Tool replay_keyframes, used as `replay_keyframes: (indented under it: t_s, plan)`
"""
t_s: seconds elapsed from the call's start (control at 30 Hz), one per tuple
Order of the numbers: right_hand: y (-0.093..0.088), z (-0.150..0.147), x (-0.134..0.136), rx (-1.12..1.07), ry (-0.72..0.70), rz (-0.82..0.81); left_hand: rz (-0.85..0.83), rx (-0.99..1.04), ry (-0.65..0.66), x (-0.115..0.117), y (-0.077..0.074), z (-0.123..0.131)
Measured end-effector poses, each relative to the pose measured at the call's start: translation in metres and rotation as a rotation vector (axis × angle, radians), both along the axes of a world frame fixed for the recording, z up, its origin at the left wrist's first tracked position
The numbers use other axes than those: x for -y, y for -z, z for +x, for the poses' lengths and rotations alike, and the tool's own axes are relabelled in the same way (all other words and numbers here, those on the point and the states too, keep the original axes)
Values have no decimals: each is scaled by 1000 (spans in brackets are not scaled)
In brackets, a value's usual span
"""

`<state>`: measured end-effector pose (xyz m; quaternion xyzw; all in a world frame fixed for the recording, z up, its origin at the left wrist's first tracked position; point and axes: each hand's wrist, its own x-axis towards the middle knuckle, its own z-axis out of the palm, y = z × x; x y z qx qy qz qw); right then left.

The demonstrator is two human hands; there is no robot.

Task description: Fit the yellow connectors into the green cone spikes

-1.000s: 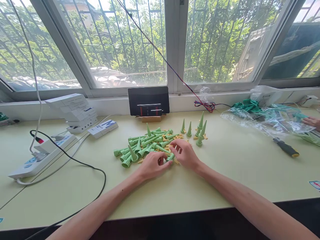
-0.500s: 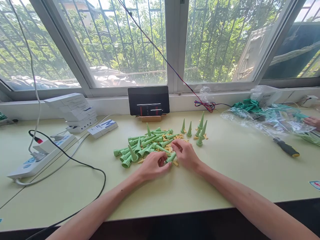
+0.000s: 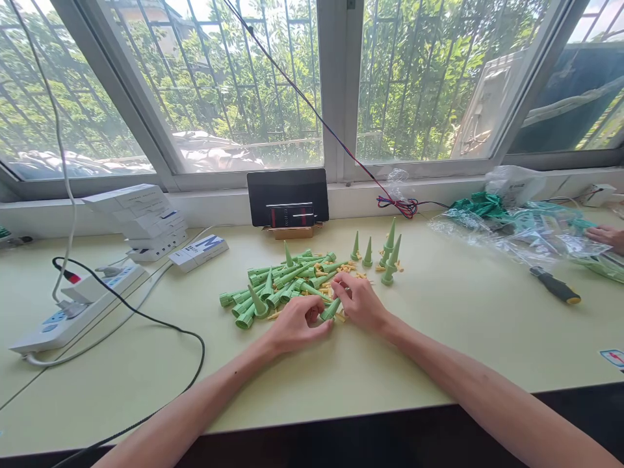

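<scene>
A heap of green cone-shaped plastic spikes (image 3: 280,283) lies mid-table, mixed with small yellow pieces (image 3: 347,268). Several more green cones (image 3: 390,250) stand upright behind and to the right of the heap. My left hand (image 3: 292,325) and my right hand (image 3: 358,302) meet at the heap's near edge. Between them is one green cone (image 3: 331,309), pinched by the fingers of both hands and tilted with its wide end toward me. What else the curled fingers hold, I cannot make out.
A white power strip (image 3: 73,309) with a black cable (image 3: 160,325) lies at left, beside stacked white boxes (image 3: 141,218). A dark tablet (image 3: 287,195) leans on the sill. At right are a screwdriver (image 3: 556,289), plastic bags (image 3: 526,231) and another person's hand (image 3: 607,235).
The green cone between my hands has lifted slightly off the table and both hands have closed in on it. The rest of the heap is unmoved.
</scene>
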<state>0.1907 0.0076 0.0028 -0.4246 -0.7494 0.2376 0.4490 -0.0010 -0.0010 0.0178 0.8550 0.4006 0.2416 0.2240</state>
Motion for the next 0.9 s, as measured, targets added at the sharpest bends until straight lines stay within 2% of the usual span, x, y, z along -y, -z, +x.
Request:
replay_keyframes:
  t_s: [0.37,0.53,0.67,0.9]
  plan:
    - [-1,-1,3,62,-38,177,33,-69,29,1,2,0]
    - [-1,-3,5,19,-31,264,29,-52,40,0,1,0]
    - [-3,-2,5,-78,33,274,-23,16,-6,-2,0,-1]
    - [-8,0,2,-195,142,170,-230,276,-115,-6,0,-5]
